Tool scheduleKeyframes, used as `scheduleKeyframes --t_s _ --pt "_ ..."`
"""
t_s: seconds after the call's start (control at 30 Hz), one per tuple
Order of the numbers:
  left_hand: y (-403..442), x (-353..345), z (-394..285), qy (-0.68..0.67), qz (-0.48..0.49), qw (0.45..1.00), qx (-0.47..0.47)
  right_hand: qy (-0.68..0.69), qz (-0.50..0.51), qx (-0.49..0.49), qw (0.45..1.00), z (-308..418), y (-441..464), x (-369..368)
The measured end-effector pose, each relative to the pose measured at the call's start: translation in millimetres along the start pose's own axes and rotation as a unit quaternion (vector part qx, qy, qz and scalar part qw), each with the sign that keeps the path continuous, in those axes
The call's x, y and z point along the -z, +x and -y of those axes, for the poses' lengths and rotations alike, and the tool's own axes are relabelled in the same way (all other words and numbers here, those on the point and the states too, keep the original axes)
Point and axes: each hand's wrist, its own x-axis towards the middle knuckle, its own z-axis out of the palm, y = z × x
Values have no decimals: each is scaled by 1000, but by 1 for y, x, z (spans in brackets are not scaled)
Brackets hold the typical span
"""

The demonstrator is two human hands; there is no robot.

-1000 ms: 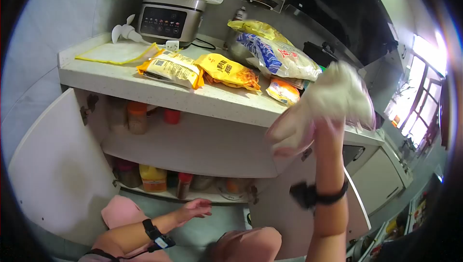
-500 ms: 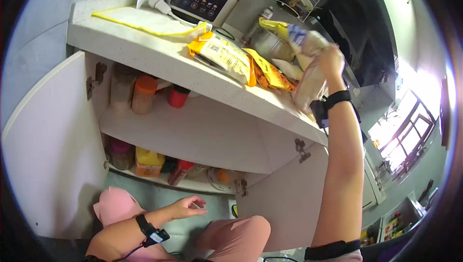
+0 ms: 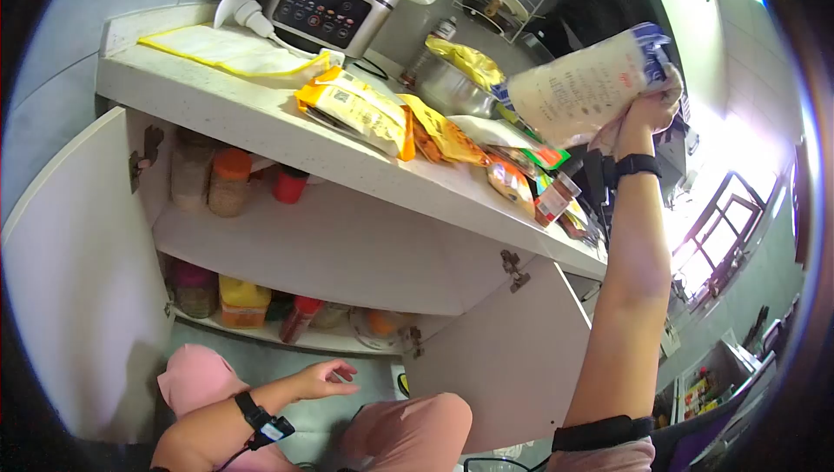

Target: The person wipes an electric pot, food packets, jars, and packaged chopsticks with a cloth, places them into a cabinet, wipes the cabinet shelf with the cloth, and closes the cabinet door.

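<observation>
My right hand [image 3: 653, 112] is raised above the countertop, gripping the blue-edged end of a pale plastic food bag [image 3: 575, 91] with printed text; its contents cannot be made out. Low over my knees, my left hand [image 3: 321, 380] is empty with its fingers apart. Beneath the bag, several packets lie along the counter: a yellow-and-white packet [image 3: 358, 109], an orange packet [image 3: 443, 131] and a white one [image 3: 497, 131]. A small jar [image 3: 558, 199] with a label is tilted near the counter's front edge. Behind them, a yellow bag [image 3: 469, 62] rests on a metal pot [image 3: 445, 88].
Both cabinet doors stand open, the left door [image 3: 82, 289] and the right door [image 3: 495, 359]. Inside are an orange-lidded jar [image 3: 229, 183], a red jar [image 3: 290, 185] and a yellow container [image 3: 244, 300]. An appliance with a control panel [image 3: 320, 9] stands on the counter [image 3: 217, 94].
The bag in my right hand has swung up and right, now spread out above the counter, revealing the small jar and packets beneath. My left hand stays open; the view has shifted slightly.
</observation>
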Motion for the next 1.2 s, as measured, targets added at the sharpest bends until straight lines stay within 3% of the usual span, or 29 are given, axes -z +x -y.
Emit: scheduleKeyframes --t_s 0.03,0.07,0.1,0.17,0.2,0.23,0.3,0.37,0.47,0.5,0.53,0.6,0.63,0.7,0.73,0.8,0.93,0.97,1.03,1.1,1.17,1.2 --pt "3 -1 4 7 -2 1000 -1 -40 -50 79 995 11 9 5" --pt "5 -2 7 14 -6 1000 -3 17 -11 -24 1000 23 16 11" --pt "6 -3 7 13 -3 1000 -4 15 -11 -22 1000 36 26 16" --pt "6 -2 2 9 -10 999 -43 52 18 -236 970 54 42 26" --pt "4 -1 -8 9 -4 998 -57 129 -22 -80 988 38 46 25" --pt "5 0 -18 9 -4 998 -57 156 15 -83 984 51 46 40" --pt "4 0 -43 -109 9 983 -149 188 154 -158 957 87 27 97" --pt "-12 -7 -94 -204 22 972 -118 200 284 -235 908 127 -15 159" --pt "-26 -24 -133 -370 166 910 -87 214 416 -359 808 173 -88 238" --pt "-29 -34 -138 -423 224 875 -82 219 441 -407 769 185 -112 266" --pt "-29 -49 -131 -439 198 872 -86 226 454 -453 733 195 -135 288" --pt "-34 -88 -110 -588 209 781 -31 225 456 -548 664 209 -178 329" --pt "-34 -102 -92 -591 203 781 -31 226 449 -588 634 212 -196 345" --pt "-32 -126 -51 -506 56 859 55 223 430 -663 571 219 -231 374" --pt "-36 -125 -50 -508 59 857 66 225 419 -692 544 222 -246 382" --pt "-41 -119 -51 -618 -32 778 108 226 404 -734 497 225 -273 394" --pt "-40 -94 -48 -417 -249 874 18 227 377 -780 444 232 -310 399" --pt "-38 -91 -49 -416 -249 874 28 224 374 -789 432 235 -314 401" --pt "-32 -87 -54 -381 -317 867 -58 226 369 -800 415 237 -323 400" --pt "-29 -79 -61 -358 -306 880 -64 227 370 -808 399 241 -327 402" --pt "-21 -78 -65 -265 -350 887 -145 229 378 -810 386 244 -330 401" --pt "-21 -75 -69 -269 -333 894 -132 231 384 -809 381 245 -330 401"
